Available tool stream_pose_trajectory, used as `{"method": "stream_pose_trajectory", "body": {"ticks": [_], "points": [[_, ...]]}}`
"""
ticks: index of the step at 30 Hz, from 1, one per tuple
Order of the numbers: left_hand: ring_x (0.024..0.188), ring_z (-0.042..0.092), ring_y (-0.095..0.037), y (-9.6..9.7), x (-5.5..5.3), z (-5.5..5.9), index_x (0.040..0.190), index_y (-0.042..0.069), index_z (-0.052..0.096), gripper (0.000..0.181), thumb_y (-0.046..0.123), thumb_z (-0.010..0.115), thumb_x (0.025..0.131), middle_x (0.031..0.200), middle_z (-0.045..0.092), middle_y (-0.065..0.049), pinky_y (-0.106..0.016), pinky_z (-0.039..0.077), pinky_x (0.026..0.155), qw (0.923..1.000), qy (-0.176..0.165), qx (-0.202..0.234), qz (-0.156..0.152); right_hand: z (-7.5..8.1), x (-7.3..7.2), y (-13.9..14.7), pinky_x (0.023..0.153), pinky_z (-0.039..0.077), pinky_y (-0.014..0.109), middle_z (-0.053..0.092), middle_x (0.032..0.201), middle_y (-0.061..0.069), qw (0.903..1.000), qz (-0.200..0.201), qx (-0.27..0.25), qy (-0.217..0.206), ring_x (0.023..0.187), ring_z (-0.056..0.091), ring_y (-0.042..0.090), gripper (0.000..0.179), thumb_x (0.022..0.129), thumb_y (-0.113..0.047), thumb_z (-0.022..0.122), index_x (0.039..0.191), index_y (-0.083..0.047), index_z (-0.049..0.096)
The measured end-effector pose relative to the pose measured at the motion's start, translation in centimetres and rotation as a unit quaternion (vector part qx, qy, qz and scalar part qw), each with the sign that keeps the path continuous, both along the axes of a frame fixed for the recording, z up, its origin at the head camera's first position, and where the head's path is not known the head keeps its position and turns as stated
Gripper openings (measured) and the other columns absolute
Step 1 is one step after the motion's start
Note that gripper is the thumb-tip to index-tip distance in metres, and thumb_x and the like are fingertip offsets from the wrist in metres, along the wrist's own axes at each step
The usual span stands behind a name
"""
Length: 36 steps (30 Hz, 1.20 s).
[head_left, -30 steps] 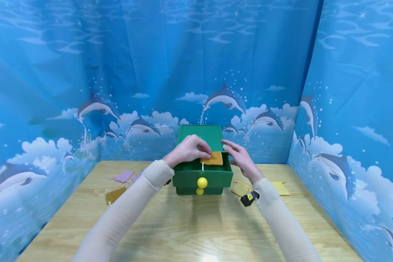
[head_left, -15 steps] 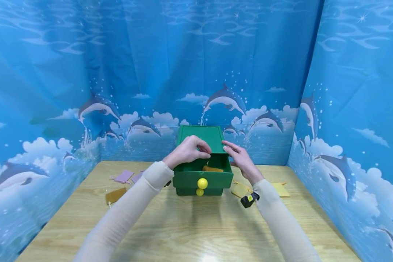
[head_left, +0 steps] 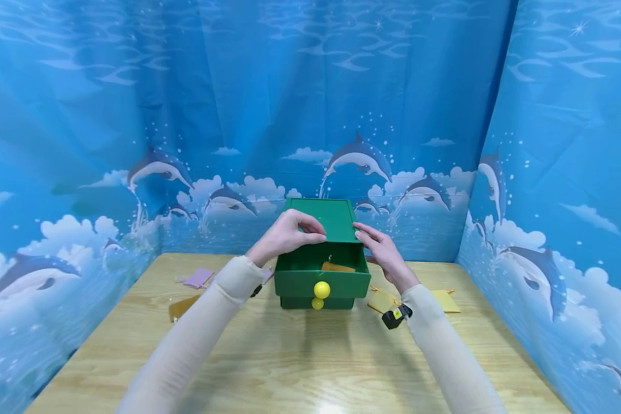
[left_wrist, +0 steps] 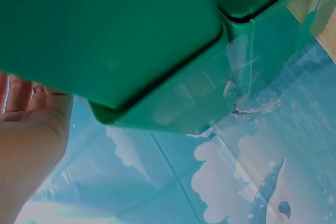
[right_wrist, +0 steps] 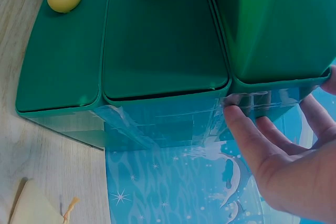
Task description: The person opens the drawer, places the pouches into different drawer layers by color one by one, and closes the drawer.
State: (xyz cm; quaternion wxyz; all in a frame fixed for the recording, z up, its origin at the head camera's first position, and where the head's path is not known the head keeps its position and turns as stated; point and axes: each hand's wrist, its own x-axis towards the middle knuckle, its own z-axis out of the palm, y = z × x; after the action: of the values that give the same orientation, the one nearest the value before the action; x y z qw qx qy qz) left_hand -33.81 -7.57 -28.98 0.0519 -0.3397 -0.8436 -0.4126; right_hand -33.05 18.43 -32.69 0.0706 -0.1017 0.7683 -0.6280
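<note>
A green drawer unit stands on the table with its upper drawer pulled out, a yellow round knob on the front. In that drawer leans an orange-brown drawstring pouch, partly hidden by the drawer front. My left hand hovers over the drawer's back left, thumb and fingers bent loosely with nothing between them; in the left wrist view, green panels hide part of it. My right hand rests its extended fingers against the unit's clear-taped right side.
Left of the unit lie a lilac pouch and another orange-brown pouch, partly behind my left sleeve. To the right are two yellow pouches, one near the unit and one farther out. A dolphin-printed curtain encloses the table.
A second ago my left hand pinched the orange-brown pouch above the drawer. It let go, the pouch dropped in, and the hand drew back to the left. My right hand stays put.
</note>
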Motion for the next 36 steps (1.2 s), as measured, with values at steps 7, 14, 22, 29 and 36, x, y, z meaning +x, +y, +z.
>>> {"method": "stream_pose_trajectory", "body": {"ticks": [7,14,22,29,36], "points": [[0.081,0.063,-0.020,-1.9,0.3,-0.5,0.096,0.017,0.077,0.011,0.026,0.071,0.092,0.091,0.072,0.001,-0.034,0.054,0.071,0.9993,0.003,0.033,0.014,0.0,0.2,0.2,0.112,0.033,0.060,0.020,0.163,0.008,1.0000,0.002,-0.001,0.002,0.148,0.022,0.038,0.052,0.105,-0.035,0.046,0.154,-0.021,0.035],[0.086,0.067,-0.023,-4.0,0.8,-1.2,0.098,0.014,0.076,0.016,0.027,0.071,0.091,0.095,0.073,-0.004,-0.038,0.057,0.078,0.9947,-0.039,0.091,0.026,0.0,0.2,0.2,0.112,0.033,0.060,0.021,0.163,0.008,1.0000,-0.002,0.006,-0.006,0.148,0.024,0.036,0.052,0.104,-0.037,0.046,0.154,-0.023,0.035],[0.093,0.066,-0.026,-6.2,1.3,-1.9,0.104,0.009,0.075,0.021,0.025,0.070,0.092,0.101,0.072,-0.008,-0.039,0.055,0.083,0.9911,-0.065,0.104,0.052,0.0,0.0,0.2,0.112,0.033,0.060,0.021,0.163,0.010,0.9999,0.000,0.004,-0.009,0.148,0.024,0.037,0.052,0.105,-0.036,0.045,0.154,-0.022,0.034],[0.097,0.067,-0.028,-8.8,1.3,-2.4,0.103,0.011,0.075,0.024,0.032,0.071,0.091,0.102,0.072,-0.007,-0.045,0.055,0.090,0.9907,-0.080,0.092,0.060,0.0,0.0,0.0,0.112,0.033,0.060,0.021,0.163,0.009,0.9999,0.000,0.008,-0.007,0.148,0.024,0.037,0.052,0.104,-0.037,0.046,0.154,-0.023,0.035],[0.100,0.066,-0.026,-11.3,1.5,-3.2,0.107,0.013,0.074,0.027,0.035,0.072,0.090,0.108,0.071,-0.007,-0.043,0.055,0.088,0.9877,-0.101,0.082,0.086,0.3,0.3,-0.1,0.113,0.033,0.060,0.021,0.163,0.010,0.9999,0.001,0.012,0.000,0.148,0.023,0.036,0.053,0.105,-0.036,0.045,0.154,-0.021,0.034]]}}
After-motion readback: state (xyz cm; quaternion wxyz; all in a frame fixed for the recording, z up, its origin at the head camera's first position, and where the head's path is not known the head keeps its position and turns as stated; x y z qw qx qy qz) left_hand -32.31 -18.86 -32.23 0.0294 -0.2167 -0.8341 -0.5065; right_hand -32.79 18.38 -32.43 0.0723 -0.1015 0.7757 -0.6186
